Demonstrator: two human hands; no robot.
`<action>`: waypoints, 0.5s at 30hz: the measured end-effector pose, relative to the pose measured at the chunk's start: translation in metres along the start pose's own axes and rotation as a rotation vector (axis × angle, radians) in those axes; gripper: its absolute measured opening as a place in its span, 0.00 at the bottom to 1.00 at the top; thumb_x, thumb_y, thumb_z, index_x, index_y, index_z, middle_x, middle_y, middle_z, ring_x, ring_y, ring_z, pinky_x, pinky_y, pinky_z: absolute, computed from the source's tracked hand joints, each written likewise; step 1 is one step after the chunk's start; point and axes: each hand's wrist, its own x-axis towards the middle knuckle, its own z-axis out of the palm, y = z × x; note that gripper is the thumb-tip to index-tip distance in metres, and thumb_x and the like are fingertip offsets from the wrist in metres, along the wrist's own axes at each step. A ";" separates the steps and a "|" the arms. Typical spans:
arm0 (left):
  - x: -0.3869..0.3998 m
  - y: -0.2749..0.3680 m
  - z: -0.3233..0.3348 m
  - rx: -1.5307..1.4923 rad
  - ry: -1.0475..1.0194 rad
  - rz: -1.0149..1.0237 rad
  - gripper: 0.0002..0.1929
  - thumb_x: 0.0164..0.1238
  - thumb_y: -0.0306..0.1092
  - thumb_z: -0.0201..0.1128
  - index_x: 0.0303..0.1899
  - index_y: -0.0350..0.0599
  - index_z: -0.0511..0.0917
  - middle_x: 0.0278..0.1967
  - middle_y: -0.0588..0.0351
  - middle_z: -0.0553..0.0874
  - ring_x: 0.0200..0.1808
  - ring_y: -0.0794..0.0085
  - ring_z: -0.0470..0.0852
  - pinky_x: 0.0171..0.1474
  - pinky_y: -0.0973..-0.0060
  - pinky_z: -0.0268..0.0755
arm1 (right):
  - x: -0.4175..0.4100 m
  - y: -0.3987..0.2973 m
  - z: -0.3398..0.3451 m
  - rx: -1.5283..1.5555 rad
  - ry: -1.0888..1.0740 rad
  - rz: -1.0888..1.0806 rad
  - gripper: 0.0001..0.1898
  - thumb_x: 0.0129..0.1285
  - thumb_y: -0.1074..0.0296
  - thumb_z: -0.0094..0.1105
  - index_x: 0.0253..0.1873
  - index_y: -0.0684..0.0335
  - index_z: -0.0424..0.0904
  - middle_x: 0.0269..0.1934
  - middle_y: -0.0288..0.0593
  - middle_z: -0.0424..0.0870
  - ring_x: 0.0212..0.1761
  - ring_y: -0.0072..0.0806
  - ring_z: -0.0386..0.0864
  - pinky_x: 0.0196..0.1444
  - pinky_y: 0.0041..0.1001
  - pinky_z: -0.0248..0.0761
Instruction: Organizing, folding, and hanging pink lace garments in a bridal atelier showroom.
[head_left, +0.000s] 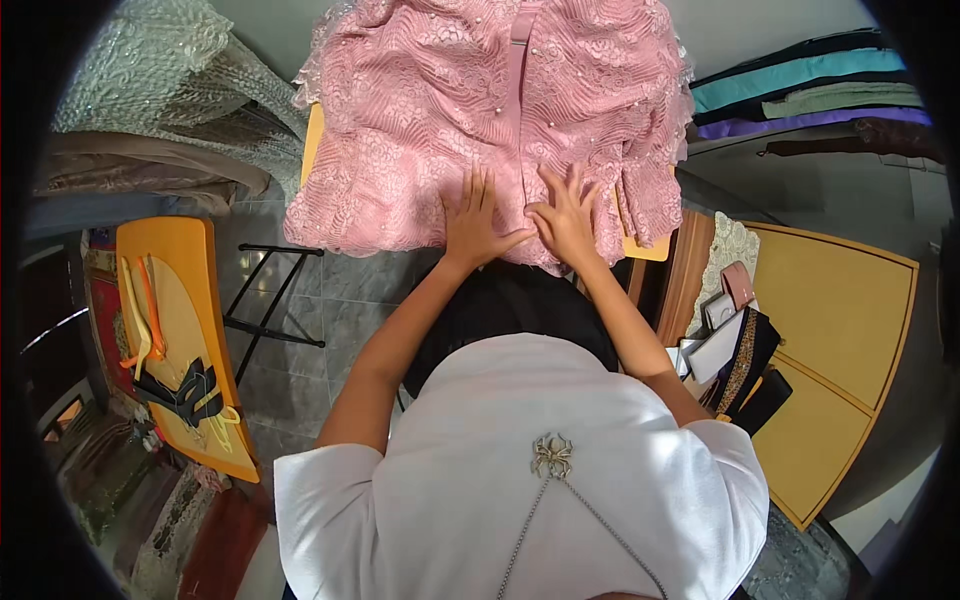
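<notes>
A pink lace garment (397, 142) with pearl-like beads lies spread over a yellow-edged table (651, 250) before me. A smooth pink strip (517, 90) with a small slider runs down its middle. My left hand (474, 221) rests flat on the lower part, left of the center line, its thumb stretched toward my right hand. Just right of that line, my right hand (568, 221) touches the lace with spread, bent fingers. Its thumb lies near the center edge; I see nothing gripped in it. The garment's hem hangs over the table's near edge.
At left, a folding table (202, 300) holds hangers (154, 322) and black straps. Pale beaded fabric (142, 82) hangs behind it. A yellow cabinet (832, 315) at right bears pouches and boxes (716, 349). Folded cloths (802, 79) hang at upper right.
</notes>
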 end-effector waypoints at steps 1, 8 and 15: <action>0.003 0.002 -0.001 0.004 0.003 -0.019 0.58 0.41 0.73 0.58 0.67 0.34 0.53 0.68 0.41 0.57 0.71 0.54 0.51 0.62 0.33 0.34 | -0.004 0.001 0.003 -0.004 -0.014 0.007 0.04 0.55 0.64 0.63 0.35 0.52 0.82 0.66 0.42 0.60 0.72 0.61 0.41 0.61 0.70 0.28; 0.003 0.000 0.003 0.006 0.024 -0.056 0.57 0.37 0.71 0.62 0.67 0.41 0.53 0.68 0.42 0.56 0.70 0.53 0.53 0.62 0.32 0.36 | -0.009 -0.002 0.004 -0.017 0.028 0.024 0.03 0.53 0.65 0.62 0.33 0.50 0.81 0.65 0.41 0.61 0.71 0.61 0.43 0.58 0.74 0.28; 0.002 -0.001 0.008 0.037 0.011 -0.081 0.59 0.34 0.70 0.64 0.68 0.42 0.52 0.68 0.41 0.54 0.71 0.53 0.51 0.62 0.32 0.36 | -0.004 -0.007 -0.001 -0.038 0.018 0.049 0.05 0.52 0.67 0.63 0.34 0.48 0.82 0.66 0.35 0.62 0.71 0.63 0.43 0.59 0.73 0.23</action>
